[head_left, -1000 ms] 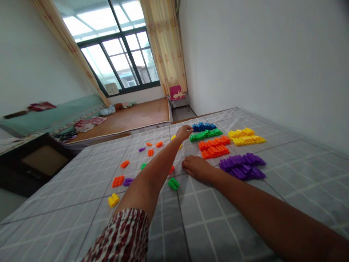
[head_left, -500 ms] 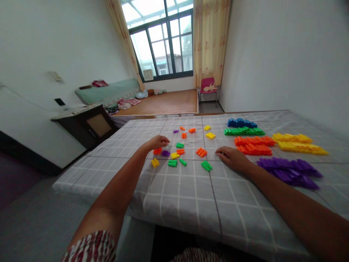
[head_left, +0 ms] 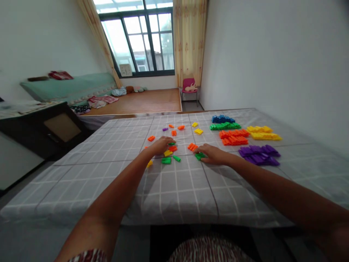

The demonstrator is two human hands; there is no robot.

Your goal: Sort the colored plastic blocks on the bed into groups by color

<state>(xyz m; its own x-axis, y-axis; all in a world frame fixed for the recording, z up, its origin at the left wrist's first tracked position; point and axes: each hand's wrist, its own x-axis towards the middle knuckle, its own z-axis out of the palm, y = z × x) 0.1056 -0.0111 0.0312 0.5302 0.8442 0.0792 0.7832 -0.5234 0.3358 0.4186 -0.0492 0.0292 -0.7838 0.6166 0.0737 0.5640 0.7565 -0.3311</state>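
My left hand (head_left: pixel 163 145) reaches over the loose small plastic pieces, its fingers closed around a green piece (head_left: pixel 171 144) that they partly cover. Beside and below it lie an orange group (head_left: pixel 172 148), a yellow piece (head_left: pixel 168 153), a green pair (head_left: pixel 166 160) and a single green piece (head_left: pixel 177 158). My right hand (head_left: pixel 212 154) has thumb and fingers around a green group (head_left: pixel 200 156), resting on the cloth. Just behind its fingertips is an orange group (head_left: pixel 192 147). My left hand and wrist partly hide a yellow group (head_left: pixel 149 164).
Sorted rows stand at right: blue (head_left: pixel 223 119), green (head_left: pixel 225 126), orange (head_left: pixel 233 138), yellow (head_left: pixel 264 133) and purple (head_left: pixel 259 155). Farther back lie yellow pieces (head_left: pixel 199 131), orange pieces (head_left: pixel 181 127) and a purple piece (head_left: pixel 165 129). A checked cloth (head_left: pixel 185 193) covers the table.
My left hand has shifted right onto the green piece, uncovering an orange group behind it. My right hand has moved left onto the other green group. The view has turned right.
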